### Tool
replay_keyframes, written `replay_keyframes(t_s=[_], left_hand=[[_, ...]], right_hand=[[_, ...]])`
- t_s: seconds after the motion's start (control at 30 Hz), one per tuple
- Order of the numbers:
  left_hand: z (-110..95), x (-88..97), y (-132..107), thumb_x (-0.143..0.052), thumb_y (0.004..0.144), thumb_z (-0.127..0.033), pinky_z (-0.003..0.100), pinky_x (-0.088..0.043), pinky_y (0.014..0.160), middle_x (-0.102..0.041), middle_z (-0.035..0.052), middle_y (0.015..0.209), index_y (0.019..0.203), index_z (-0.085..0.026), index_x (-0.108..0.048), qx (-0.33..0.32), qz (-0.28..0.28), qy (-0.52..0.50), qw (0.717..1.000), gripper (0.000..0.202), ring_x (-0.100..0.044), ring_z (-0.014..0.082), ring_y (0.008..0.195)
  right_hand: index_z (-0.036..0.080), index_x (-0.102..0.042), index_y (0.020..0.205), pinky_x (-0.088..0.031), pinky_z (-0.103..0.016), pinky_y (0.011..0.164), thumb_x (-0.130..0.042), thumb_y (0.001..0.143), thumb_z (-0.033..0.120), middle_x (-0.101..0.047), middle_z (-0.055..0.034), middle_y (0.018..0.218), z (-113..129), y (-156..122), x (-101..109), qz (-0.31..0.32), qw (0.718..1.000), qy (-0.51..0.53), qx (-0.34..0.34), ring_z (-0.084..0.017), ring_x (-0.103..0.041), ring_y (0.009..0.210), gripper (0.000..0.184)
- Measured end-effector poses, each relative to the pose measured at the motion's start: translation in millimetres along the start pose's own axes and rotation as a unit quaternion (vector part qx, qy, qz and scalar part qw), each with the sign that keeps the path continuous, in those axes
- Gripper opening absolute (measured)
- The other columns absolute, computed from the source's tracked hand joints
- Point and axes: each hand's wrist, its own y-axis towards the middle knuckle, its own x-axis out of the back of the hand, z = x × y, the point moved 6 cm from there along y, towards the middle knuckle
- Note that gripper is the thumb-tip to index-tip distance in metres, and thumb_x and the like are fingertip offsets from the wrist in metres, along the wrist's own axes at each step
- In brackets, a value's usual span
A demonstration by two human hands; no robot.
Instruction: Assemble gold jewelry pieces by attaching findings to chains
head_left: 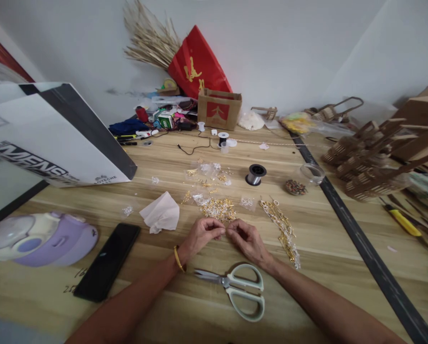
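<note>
My left hand (206,234) and my right hand (247,239) meet fingertip to fingertip over the table, each closed in a pinch. Whatever lies between the fingers is too small to make out. Just beyond them spreads a pile of gold and silver beads (218,209). Small clear bags of findings (207,169) lie behind the pile, and a bag of rings (248,202) sits to its right. Beaded gold and silver strands (285,234) are laid out right of my right hand. Below both hands rest scissors (231,286) with pale handles, their blades pointing left.
A spool of wire (256,175) stands beyond the beads, near a glass jar (312,174) and dark beads (295,187). At left are a tissue (161,213), a phone (107,262), a purple-and-cream bottle (56,239) and a large white box (52,138). Woven baskets (368,162) crowd the right.
</note>
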Motion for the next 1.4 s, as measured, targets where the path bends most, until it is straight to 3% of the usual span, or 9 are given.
replay_keyframes(t_s=[0.4,0.7,1.13,1.3,1.4], left_hand=[[-5,-2.5,-4,-0.068,0.065,-0.020,0.022,-0.042,0.057,-0.064,0.0025,0.062,0.066,-0.012,-0.068,-0.031,-0.021,0.072,0.997,0.008,-0.053,0.0121,0.059],[-7,-5.1,-5,-0.067,0.066,-0.018,0.022,-0.041,0.059,-0.064,0.0014,0.061,0.065,-0.013,-0.068,-0.036,-0.005,0.080,0.996,0.006,-0.054,0.0122,0.059],[-10,-3.1,-5,-0.065,0.071,-0.025,0.023,-0.041,0.060,-0.061,0.0022,0.063,0.067,-0.012,-0.065,-0.058,0.003,0.082,0.995,0.013,-0.052,0.0122,0.062],[-7,4.8,-2,-0.065,0.072,-0.029,0.022,-0.040,0.060,-0.062,0.0029,0.066,0.071,-0.013,-0.066,-0.072,-0.017,0.093,0.993,0.016,-0.053,0.0125,0.063],[-8,8.6,0,-0.067,0.069,-0.030,0.021,-0.039,0.056,-0.060,0.0020,0.063,0.067,-0.013,-0.064,-0.065,-0.037,0.070,0.995,0.018,-0.051,0.0113,0.059]], right_hand=[[0.016,-0.056,0.092,-0.037,-0.022,0.049,-0.049,0.089,0.039,-0.050,0.0021,0.058,-1,-3,-3,0.008,1.000,0.012,-0.005,-0.010,-0.046,0.051,0.024],[0.018,-0.054,0.085,-0.036,-0.022,0.050,-0.045,0.091,0.036,-0.050,0.0009,0.061,1,-4,-4,0.011,1.000,-0.013,0.021,-0.011,-0.044,0.053,0.022],[0.017,-0.053,0.085,-0.033,-0.023,0.051,-0.043,0.091,0.036,-0.045,0.0026,0.059,3,-3,-1,-0.001,0.999,-0.036,0.010,-0.011,-0.039,0.054,0.023],[0.016,-0.058,0.095,-0.030,-0.023,0.048,-0.050,0.087,0.037,-0.038,0.0048,0.056,3,-2,0,-0.017,0.998,-0.066,0.011,-0.010,-0.036,0.051,0.023],[0.017,-0.061,0.090,-0.031,-0.024,0.049,-0.053,0.085,0.035,-0.038,0.0035,0.059,5,-1,1,-0.037,0.994,-0.100,0.034,-0.011,-0.037,0.053,0.020]])
